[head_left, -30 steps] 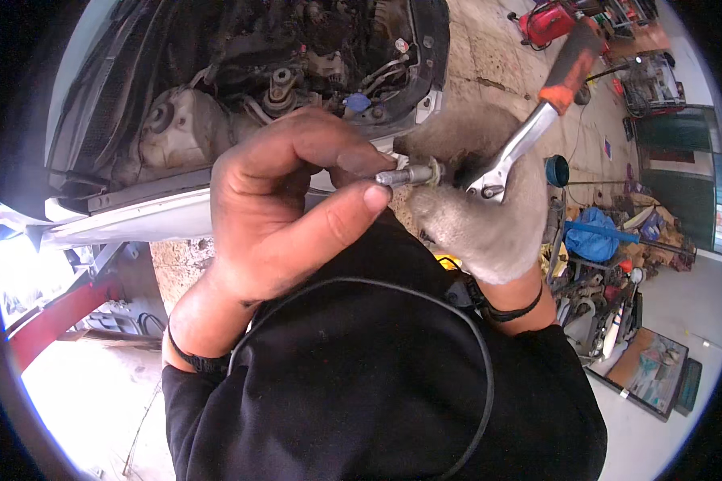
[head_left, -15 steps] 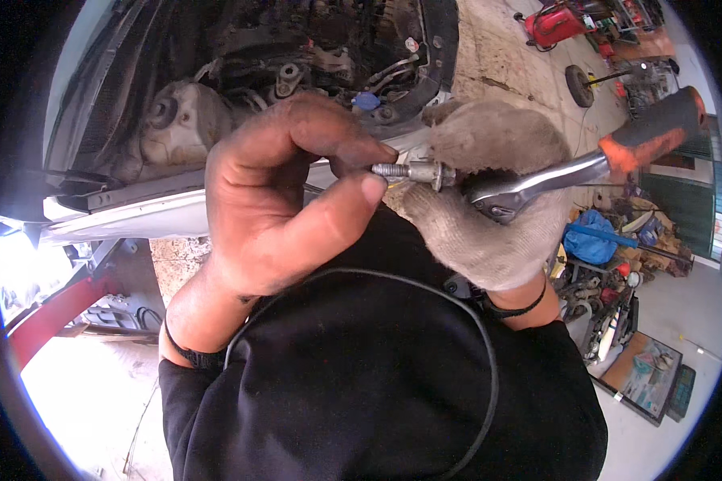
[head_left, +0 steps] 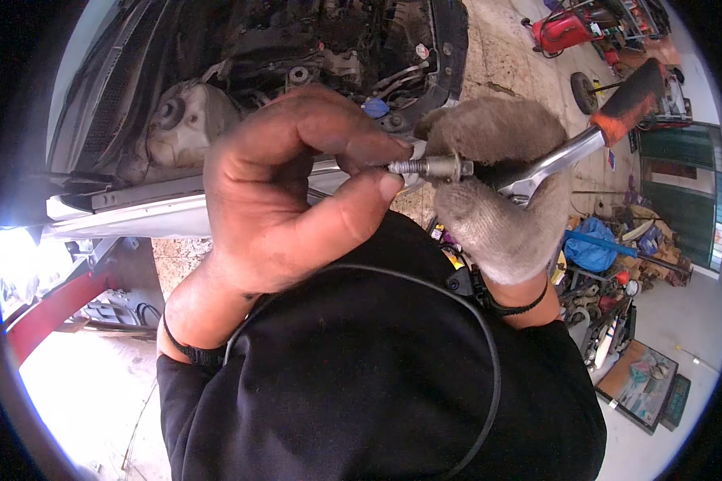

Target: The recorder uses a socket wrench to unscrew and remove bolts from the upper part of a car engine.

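My bare left hand (head_left: 273,192) pinches a metal bolt (head_left: 437,167) between thumb and forefinger by its threaded tip. The bolt lies level, with a wide collar and a hex head pointing right. My right hand (head_left: 497,176), in a worn grey-white glove, is closed around the head end of a ratchet wrench (head_left: 573,152). The wrench's black and orange handle (head_left: 632,100) slants up to the right. Gloved fingers hide most of the ratchet's head. The bolt's head sits at the glove's fingertips; whether they touch it, I cannot tell.
Beyond my hands lies an open engine bay (head_left: 297,48), with a blue cap (head_left: 375,107) and a dirty plastic reservoir (head_left: 186,120). A red floor jack (head_left: 569,30) stands at the far right. Tools and parts, a blue bag (head_left: 592,243) and a framed board (head_left: 640,381) lie on the right.
The bolt and my left fingertips have shifted slightly right, and the bolt's hex head now shows clearly. The wrench has swung steeper, its handle end moving up and left.
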Available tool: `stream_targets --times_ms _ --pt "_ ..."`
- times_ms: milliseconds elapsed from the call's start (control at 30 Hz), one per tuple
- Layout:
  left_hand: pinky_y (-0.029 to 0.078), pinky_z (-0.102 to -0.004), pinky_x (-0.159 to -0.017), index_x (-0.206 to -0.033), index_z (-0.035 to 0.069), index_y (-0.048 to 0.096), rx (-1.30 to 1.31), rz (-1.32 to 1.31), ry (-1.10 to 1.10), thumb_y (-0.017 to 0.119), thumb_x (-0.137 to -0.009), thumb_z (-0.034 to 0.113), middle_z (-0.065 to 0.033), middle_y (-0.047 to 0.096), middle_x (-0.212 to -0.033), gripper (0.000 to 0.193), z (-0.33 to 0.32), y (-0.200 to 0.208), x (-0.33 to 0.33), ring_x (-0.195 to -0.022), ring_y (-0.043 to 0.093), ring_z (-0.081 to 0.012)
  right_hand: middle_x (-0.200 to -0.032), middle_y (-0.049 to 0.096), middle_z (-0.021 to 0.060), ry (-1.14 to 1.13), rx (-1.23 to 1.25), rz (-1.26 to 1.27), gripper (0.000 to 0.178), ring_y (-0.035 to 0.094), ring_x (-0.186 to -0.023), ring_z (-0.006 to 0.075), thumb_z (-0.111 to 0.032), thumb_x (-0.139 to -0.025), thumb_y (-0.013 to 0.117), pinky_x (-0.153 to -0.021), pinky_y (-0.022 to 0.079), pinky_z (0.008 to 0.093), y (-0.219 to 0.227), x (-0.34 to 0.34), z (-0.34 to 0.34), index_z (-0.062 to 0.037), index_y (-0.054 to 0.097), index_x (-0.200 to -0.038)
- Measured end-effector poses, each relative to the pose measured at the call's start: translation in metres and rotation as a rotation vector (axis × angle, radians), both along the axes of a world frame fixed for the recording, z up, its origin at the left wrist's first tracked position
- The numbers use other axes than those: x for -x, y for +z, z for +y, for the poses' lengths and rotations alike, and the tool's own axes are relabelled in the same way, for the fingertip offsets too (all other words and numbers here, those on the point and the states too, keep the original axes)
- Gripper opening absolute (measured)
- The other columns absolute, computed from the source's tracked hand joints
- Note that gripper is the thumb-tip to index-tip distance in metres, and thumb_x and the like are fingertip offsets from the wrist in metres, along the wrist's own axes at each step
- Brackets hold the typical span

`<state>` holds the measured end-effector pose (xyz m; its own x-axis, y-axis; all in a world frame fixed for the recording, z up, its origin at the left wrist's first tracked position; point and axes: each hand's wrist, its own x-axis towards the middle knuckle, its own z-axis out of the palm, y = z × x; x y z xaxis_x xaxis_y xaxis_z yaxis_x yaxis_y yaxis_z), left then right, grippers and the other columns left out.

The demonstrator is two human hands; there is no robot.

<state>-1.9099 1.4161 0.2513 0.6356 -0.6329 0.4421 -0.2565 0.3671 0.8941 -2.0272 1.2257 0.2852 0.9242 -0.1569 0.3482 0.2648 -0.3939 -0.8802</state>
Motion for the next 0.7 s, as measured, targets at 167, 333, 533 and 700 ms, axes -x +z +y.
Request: stream_targets --times_ms 167,333,533,700 --pt "0.047 -0.0342 -0.091 -0.099 0.002 0.066 0.005 0.131 -0.059 0.081 -0.081 0.012 -0.0113 0.068 -0.102 0.026 0.003 -0.002 -0.004 -0.097 0.063 -0.0217 -0.106 0.07 0.0157 0.071 0.055 -0.165 0.049 0.069 -0.097 0.0268 -0.01 -0.075 0.089 -0.083 0.057 0.038 -0.011 -0.013 -0.003 -0.0018 0.066 -0.117" --pt "0.047 -0.0341 -0.09 -0.099 0.002 0.065 0.028 0.176 -0.066 0.081 -0.081 0.012 -0.0107 0.067 -0.101 0.026 0.01 -0.002 -0.009 -0.096 0.062 -0.0211 -0.105 0.07 0.0164 0.105 -0.013 -0.192 0.046 0.068 -0.094 0.0262 -0.01 -0.076 0.089 -0.083 0.057 0.0384 -0.012 -0.021 0.005 -0.0034 0.067 -0.115" --pt "0.047 -0.034 -0.089 -0.099 0.002 0.064 0.087 0.175 -0.081 0.08 -0.08 0.01 -0.0102 0.066 -0.099 0.026 0.02 -0.003 -0.014 -0.094 0.061 -0.0207 -0.103 0.07 0.018 0.15 0.058 -0.21 0.039 0.068 -0.092 0.0254 -0.006 -0.075 0.086 -0.08 0.058 0.0395 -0.007 -0.03 0.014 -0.004 0.067 -0.109" --pt "0.05 -0.0289 -0.083 -0.1 -0.001 0.069 0.234 0.206 -0.101 0.076 -0.084 -0.001 -0.0087 0.07 -0.099 0.018 0.022 -0.006 -0.018 -0.089 0.064 -0.0141 -0.104 0.07 0.0193 0.184 0.053 -0.249 0.036 0.069 -0.094 0.0275 -0.001 -0.073 0.081 -0.08 0.059 0.0416 -0.006 -0.036 0.019 -0.0044 0.066 -0.106"
